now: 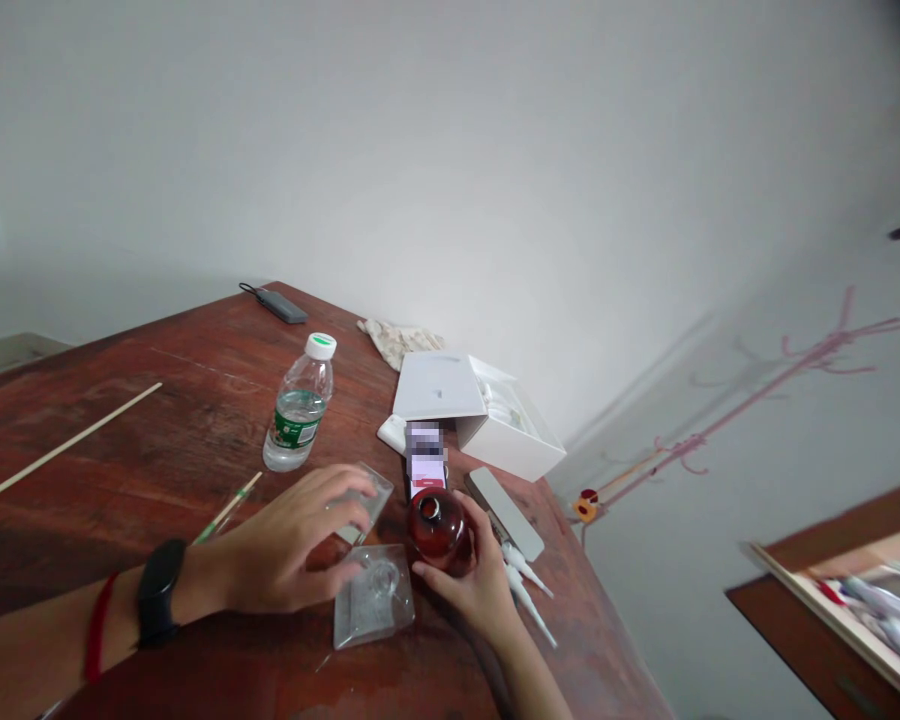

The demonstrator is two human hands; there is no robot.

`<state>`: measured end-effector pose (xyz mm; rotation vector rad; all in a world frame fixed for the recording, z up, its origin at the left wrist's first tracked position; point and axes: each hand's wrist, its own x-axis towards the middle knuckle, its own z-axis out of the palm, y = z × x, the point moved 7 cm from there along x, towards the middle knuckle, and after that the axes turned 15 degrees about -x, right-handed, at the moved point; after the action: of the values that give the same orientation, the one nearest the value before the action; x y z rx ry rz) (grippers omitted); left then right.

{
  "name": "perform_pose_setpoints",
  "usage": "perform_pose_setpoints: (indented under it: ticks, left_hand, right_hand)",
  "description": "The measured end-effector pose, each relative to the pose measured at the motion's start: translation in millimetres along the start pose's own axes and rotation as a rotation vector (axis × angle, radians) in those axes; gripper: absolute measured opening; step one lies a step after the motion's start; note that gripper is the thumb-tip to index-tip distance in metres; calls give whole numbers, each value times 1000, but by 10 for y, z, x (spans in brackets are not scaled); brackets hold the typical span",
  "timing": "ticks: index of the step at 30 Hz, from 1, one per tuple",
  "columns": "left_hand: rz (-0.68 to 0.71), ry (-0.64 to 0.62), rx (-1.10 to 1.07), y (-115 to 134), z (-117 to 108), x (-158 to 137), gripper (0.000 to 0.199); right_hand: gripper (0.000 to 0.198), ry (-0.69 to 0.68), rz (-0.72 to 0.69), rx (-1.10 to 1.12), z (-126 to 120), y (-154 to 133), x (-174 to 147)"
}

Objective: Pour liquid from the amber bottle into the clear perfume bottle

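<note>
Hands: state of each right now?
Left hand: open, fingertips on a clear plastic piece.
Right hand: closed around the red bottle.

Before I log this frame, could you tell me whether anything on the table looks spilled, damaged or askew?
No spill or damage shows. The white box sits at the table's far edge with its lid propped open. The right hand holds the amber bottle upright; the left hand rests on a clear plastic tray.

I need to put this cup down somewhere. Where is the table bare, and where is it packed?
Bare wood lies left of the water bottle, on both sides of the thin wooden stick, and behind the bottle toward the grey power bank. It is crowded near the right edge: both hands, brown bottle, clear trays, phone, white box.
</note>
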<state>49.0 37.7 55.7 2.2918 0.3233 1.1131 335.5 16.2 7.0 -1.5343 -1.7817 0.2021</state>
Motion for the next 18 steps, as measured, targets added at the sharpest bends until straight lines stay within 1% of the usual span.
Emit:
perform_pose_setpoints:
  ticks: [1, 4, 6, 8, 10, 12, 14, 18]
  left_hand:
    - [-20, -30, -9, 36, 44, 0, 21]
    - [-116, -95, -19, 91, 186, -14, 50]
    - [-207, -124, -16, 71, 273, -37, 64]
    - [-315, -149, -12, 9, 342, -76, 69]
    - [-391, -154, -21, -52, 381, -118, 69]
    - [-404, -133, -36, -84, 395, -148, 70]
    - [-380, -109, -38, -96, 401, -171, 74]
    - [-320, -89, -22, -108, 425, -210, 77]
  right_hand:
    - [93, 2, 0, -9, -9, 15, -4]
    - [96, 18, 0, -5, -25, 58, -14]
    - [99, 26, 0, 3, -28, 74, -15]
    - [101, 24, -7, 0, -35, 64, -9]
    - [100, 13, -38, -29, -56, 19, 1]
    - [96, 0, -91, -80, -91, -47, 12]
    - [94, -4, -139, -127, -136, -103, 15]
    - [94, 16, -172, -206, -245, -145, 2]
